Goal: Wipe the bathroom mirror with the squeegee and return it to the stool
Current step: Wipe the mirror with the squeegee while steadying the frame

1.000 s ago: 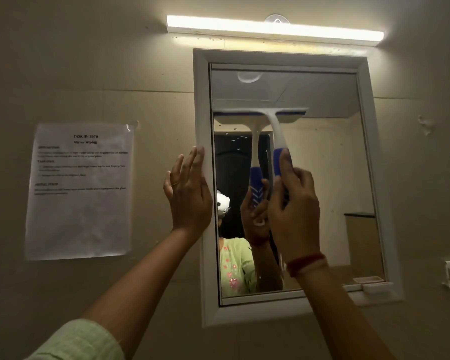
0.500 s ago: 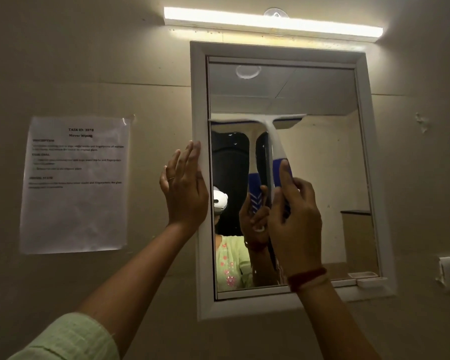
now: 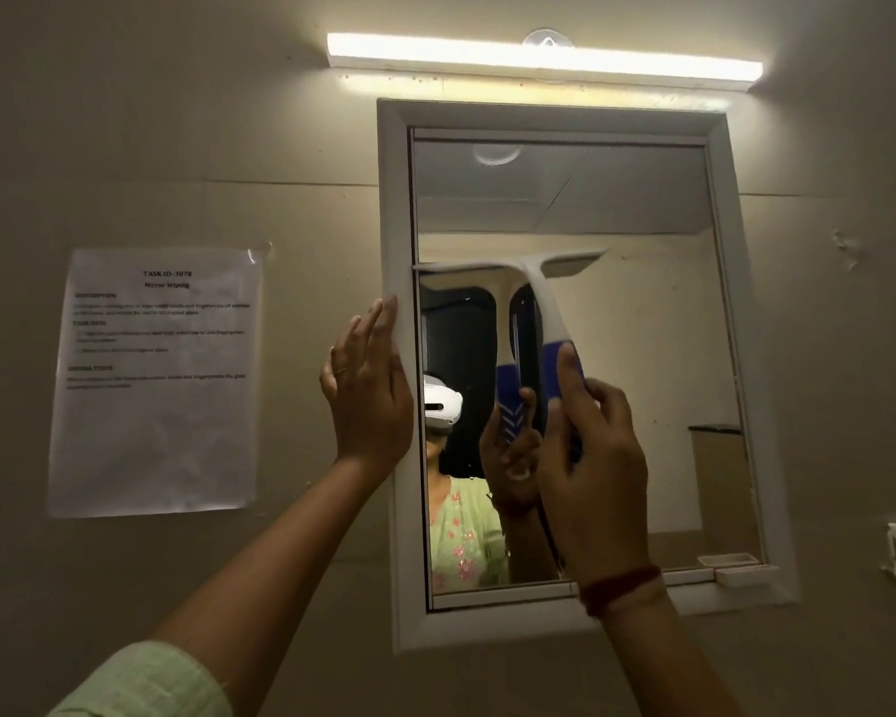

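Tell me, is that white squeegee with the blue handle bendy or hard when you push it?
The white plastic squeegee with the blue handle is probably stiff: its neck holds its shape pressed against the white-framed mirror. It seems light, since the right hand alone holds it up.

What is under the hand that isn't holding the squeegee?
The left hand rests flat against the mirror's white frame and the wall beside it. The patch beneath the palm is covered.

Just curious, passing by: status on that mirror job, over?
Right hand grips the white plastic squeegee by its blue handle, blade on the white-framed wall mirror. Left hand flat on its frame. Nothing blocking the glass.
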`<state>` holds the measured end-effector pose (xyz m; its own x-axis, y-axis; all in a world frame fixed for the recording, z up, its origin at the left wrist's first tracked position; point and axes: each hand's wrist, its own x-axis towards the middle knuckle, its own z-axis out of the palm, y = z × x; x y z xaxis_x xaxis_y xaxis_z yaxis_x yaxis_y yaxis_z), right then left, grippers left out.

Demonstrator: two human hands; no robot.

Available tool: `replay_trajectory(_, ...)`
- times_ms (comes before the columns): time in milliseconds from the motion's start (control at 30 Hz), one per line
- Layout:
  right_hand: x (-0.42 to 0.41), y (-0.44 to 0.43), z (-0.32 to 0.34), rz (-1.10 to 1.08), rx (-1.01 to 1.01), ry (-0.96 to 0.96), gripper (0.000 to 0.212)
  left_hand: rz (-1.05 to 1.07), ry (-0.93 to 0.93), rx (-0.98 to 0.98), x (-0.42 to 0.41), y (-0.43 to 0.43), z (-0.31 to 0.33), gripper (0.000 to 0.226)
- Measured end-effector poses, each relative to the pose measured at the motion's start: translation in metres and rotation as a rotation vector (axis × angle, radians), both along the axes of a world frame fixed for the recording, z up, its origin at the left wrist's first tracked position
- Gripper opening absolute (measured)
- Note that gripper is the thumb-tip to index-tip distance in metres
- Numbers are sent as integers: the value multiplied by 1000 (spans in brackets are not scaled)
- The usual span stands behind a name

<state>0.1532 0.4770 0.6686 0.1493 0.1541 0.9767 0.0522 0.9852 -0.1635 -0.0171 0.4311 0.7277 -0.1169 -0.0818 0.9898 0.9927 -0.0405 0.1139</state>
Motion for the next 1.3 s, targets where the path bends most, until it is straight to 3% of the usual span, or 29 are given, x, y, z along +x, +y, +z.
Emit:
replay_trajectory(133, -5, -4, 23, 19, -34, 19, 53, 15, -14, -8, 0, 0, 0, 44)
replay_trajectory(333, -7, -6, -35, 23, -62, -12, 54, -2, -10, -8, 2, -2, 0, 44)
replay_trajectory(533, -7, -4, 5, 15, -19, 46, 55, 0, -13, -5, 1, -1, -1, 44)
replay_trajectory(767, -9, -6, -52, 22, -61, -14, 51, -6, -19, -9, 0, -1, -1, 44)
replay_trajectory(967, -9, 1, -9, 8, -7, 38, 52, -15, -22, 4, 0, -1, -1, 44)
replay_trajectory(1167, -12, -2, -61, 36, -58, -23, 51, -21, -21, 5, 1, -1, -1, 43)
replay_trajectory(1300, -8, -3, -42, 36, -25, 14, 50, -31, -20, 12, 0, 0, -1, 43)
